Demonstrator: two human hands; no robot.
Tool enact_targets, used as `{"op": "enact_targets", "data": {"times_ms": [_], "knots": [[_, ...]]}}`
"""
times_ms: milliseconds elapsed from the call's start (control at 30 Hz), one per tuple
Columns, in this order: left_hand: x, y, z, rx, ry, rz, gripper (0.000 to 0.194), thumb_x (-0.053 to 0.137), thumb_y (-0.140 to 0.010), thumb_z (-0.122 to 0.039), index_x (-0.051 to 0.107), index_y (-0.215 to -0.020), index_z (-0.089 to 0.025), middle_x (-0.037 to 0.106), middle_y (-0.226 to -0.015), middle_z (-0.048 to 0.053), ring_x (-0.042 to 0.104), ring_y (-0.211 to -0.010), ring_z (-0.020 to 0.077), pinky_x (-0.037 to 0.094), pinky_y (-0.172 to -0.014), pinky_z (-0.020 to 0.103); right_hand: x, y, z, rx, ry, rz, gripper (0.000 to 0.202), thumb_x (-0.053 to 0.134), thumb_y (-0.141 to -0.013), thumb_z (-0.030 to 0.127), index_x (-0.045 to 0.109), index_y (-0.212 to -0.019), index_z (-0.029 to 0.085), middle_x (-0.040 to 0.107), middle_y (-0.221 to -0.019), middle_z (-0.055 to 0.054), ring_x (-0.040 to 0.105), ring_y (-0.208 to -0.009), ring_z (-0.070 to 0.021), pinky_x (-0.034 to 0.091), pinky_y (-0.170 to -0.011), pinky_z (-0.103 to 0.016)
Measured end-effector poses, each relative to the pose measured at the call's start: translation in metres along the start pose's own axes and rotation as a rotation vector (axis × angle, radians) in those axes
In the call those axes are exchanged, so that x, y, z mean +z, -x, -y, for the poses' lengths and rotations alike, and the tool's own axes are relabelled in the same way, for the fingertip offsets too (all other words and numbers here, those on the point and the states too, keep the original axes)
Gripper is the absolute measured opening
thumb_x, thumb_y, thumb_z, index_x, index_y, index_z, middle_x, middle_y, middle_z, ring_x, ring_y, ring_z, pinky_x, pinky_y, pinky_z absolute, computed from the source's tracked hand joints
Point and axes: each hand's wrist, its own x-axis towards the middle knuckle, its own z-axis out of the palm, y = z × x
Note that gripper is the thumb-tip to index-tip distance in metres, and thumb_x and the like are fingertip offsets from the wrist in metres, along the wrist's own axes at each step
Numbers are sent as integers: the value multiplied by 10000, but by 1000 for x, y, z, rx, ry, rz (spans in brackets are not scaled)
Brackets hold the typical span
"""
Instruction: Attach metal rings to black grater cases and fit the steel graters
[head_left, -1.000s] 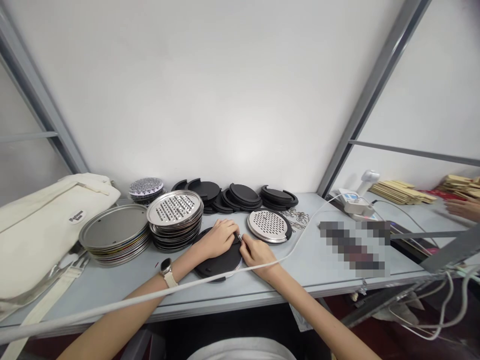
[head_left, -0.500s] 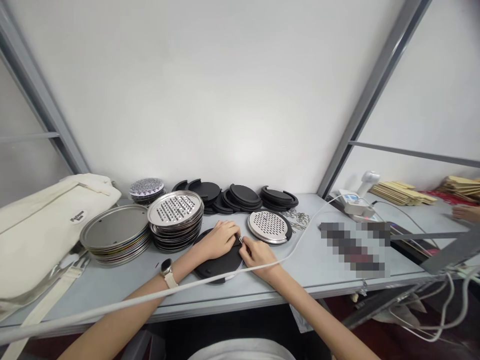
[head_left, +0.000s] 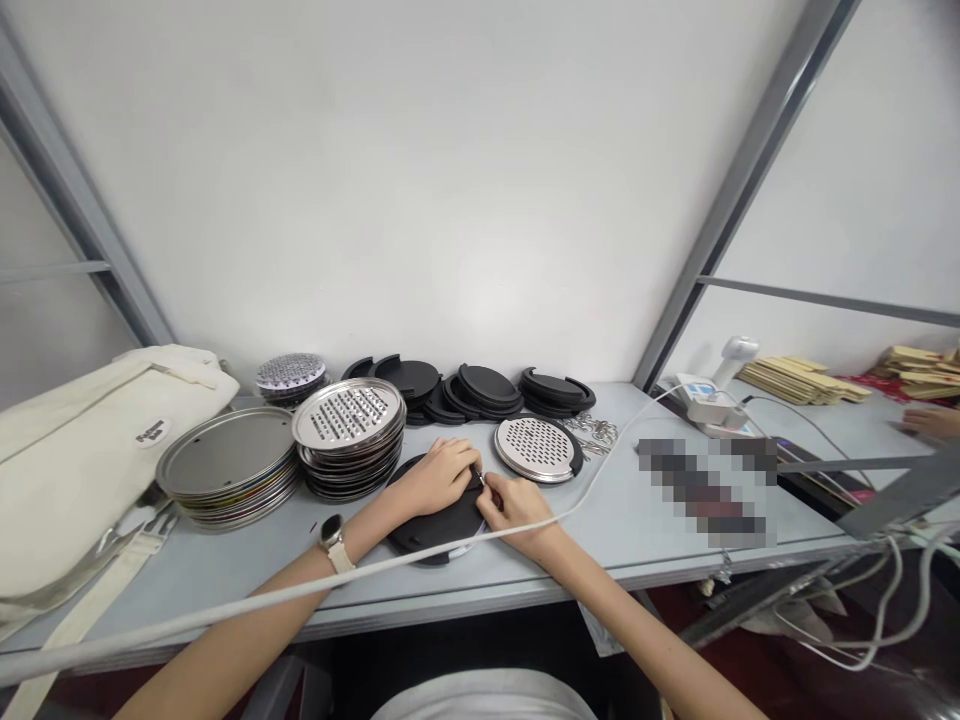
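Note:
A black round disc [head_left: 439, 530] lies on the table in front of me. My left hand [head_left: 444, 474] rests over its upper part, fingers curled down at its right edge. Touching that same edge, my right hand [head_left: 516, 508] has thumb and forefinger pinched together. A small shiny metal piece [head_left: 481, 478] shows between the fingertips of both hands; its exact shape is too small to make out. Just beyond my right hand sits a round metal grater plate [head_left: 536, 447] in a black rim. Loose metal hooks or clips [head_left: 596, 432] lie to its right.
Stacked grater plates [head_left: 349, 415] and flat metal discs [head_left: 229, 450] stand at left, beside a cream bag [head_left: 97, 450]. Black round holders [head_left: 484, 388] line the wall. A white cable [head_left: 585, 500] crosses over my forearms. At far right are wooden pieces [head_left: 799, 380] and another person's hand [head_left: 930, 422].
The view has shifted very slightly. Both hands stay at the disc's right edge around the small metal piece, with hardly any visible movement.

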Motion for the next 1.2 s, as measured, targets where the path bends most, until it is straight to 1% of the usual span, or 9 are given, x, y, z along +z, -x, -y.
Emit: {"op": "enact_targets", "data": {"times_ms": [133, 300, 533, 667, 867, 1100, 1200], "knots": [[0, 0, 0, -1, -3, 0, 177, 386, -881, -106, 542, -882, -191, 569, -927, 43, 515, -934, 206, 382, -887, 363, 0, -1, 0, 3, 16, 2, 209, 418, -904, 220, 568, -764, 180, 610, -595, -10, 528, -521, -122, 227, -541, -253], [1, 0, 0, 2, 0, -4, 178, 385, -887, -106, 543, -890, -189, 570, -928, 43, 514, -932, 202, 382, -886, 356, 2, -2, -4, -10, 34, 7, 268, 359, -958, 260, 588, -848, 173, 630, -632, -24, 552, -541, -136, 233, -545, -257], [2, 0, 1, 11, -6, -3, 168, 390, -884, -105, 537, -888, -187, 578, -940, 47, 520, -939, 204, 378, -879, 354, 2, -3, -4, -14, -16, 1, 329, 313, -995, 309, 590, -868, 183, 641, -655, -24, 578, -565, -141, 253, -542, -242], [2, 0, 1, 13, -14, -1, 161, 394, -886, -109, 536, -884, -185, 582, -945, 48, 520, -946, 208, 376, -884, 360, 4, -3, -6, -14, -39, -7, 319, 321, -994, 333, 588, -902, 183, 650, -670, -27, 591, -582, -149, 266, -547, -236], [2, 0, 1, 14, -7, -6, 163, 392, -891, -113, 537, -881, -186, 581, -937, 46, 523, -935, 205, 377, -884, 359, 3, -3, -8, -27, -40, 8, 323, 313, -991, 306, 594, -893, 180, 642, -660, -33, 593, -582, -155, 273, -547, -237], [1, 0, 1, 8, -2, 5, 180, 383, -882, -105, 542, -885, -190, 578, -933, 47, 523, -940, 209, 377, -888, 364, 1, -2, -7, -31, -73, 0, 338, 315, -989, 299, 580, -816, 182, 615, -631, -23, 574, -565, -145, 275, -546, -236], [1, 0, 0, 9, -6, 3, 173, 382, -884, -106, 534, -880, -188, 580, -938, 46, 523, -936, 206, 377, -888, 362, 2, -2, -7, -50, -84, 3, 335, 309, -992, 308, 577, -835, 183, 619, -642, -22, 577, -572, -147, 276, -548, -237]]}}
